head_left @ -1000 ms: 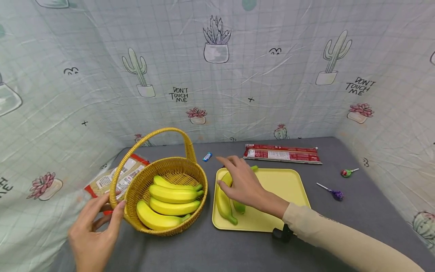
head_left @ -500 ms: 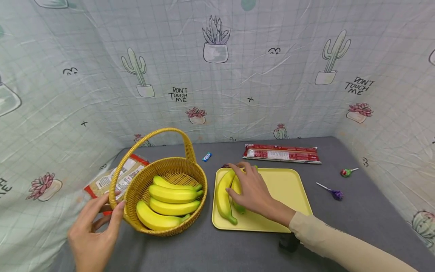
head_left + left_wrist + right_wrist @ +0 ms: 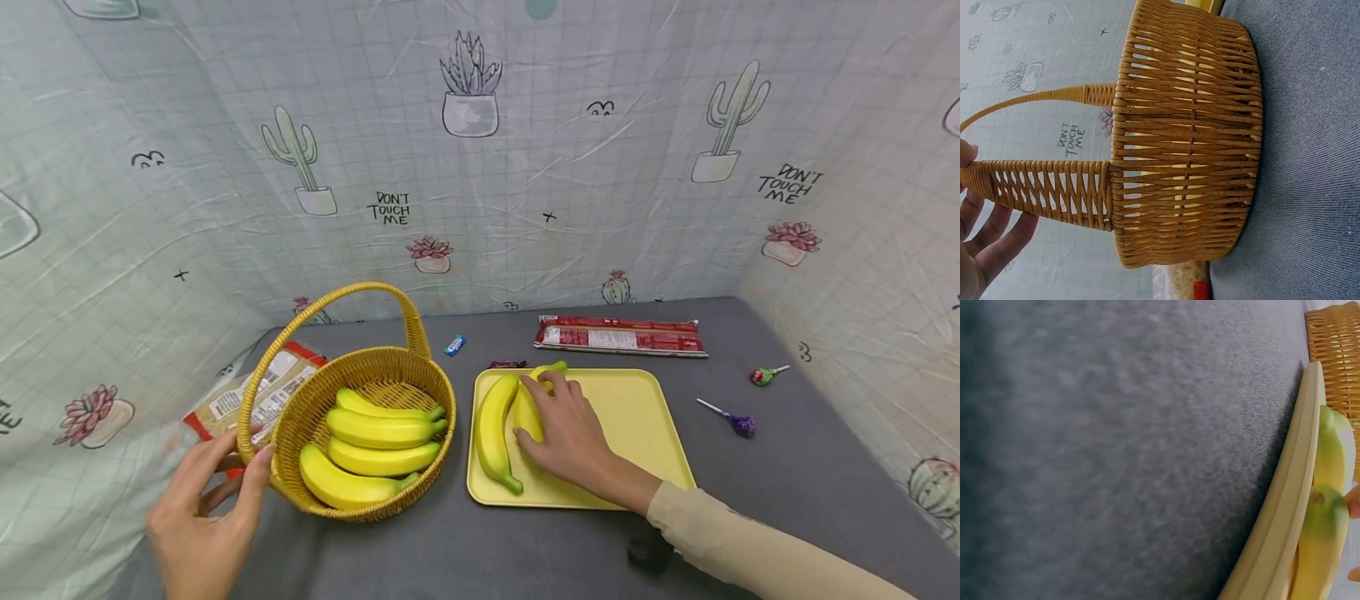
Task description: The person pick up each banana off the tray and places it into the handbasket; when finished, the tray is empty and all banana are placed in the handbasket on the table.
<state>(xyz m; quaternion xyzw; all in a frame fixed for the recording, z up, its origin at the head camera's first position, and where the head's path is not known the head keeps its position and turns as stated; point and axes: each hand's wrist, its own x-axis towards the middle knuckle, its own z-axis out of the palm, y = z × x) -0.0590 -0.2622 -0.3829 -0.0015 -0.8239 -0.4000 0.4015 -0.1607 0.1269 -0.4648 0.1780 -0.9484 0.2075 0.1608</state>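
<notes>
My left hand (image 3: 206, 508) holds the handle of a yellow wicker basket (image 3: 363, 504) between thumb and fingers; the left wrist view shows its fingers along the woven handle (image 3: 1054, 190). Several yellow bananas (image 3: 386, 429) lie in the basket. To the right, two bananas lie on a pale yellow tray (image 3: 630, 417). My right hand (image 3: 573, 442) bends over the right-hand banana (image 3: 527, 414), its thumb and fingers on it and covering part of it. The other banana (image 3: 492, 429) lies just left of the fingers. In the right wrist view, a fingertip (image 3: 1354, 501) meets the banana near its green end.
A red and clear food packet (image 3: 281, 379) lies behind the basket. Beyond the tray are a long red packet (image 3: 622, 336), a small blue wrapper (image 3: 455, 345) and a dark wrapped sweet (image 3: 507, 364). Two lollipops, one purple (image 3: 742, 426) and one red-green (image 3: 761, 376), lie at right.
My right hand has shifted right from over the left banana and lowered onto the right-hand one, uncovering the left banana. My left hand stays on the basket handle.
</notes>
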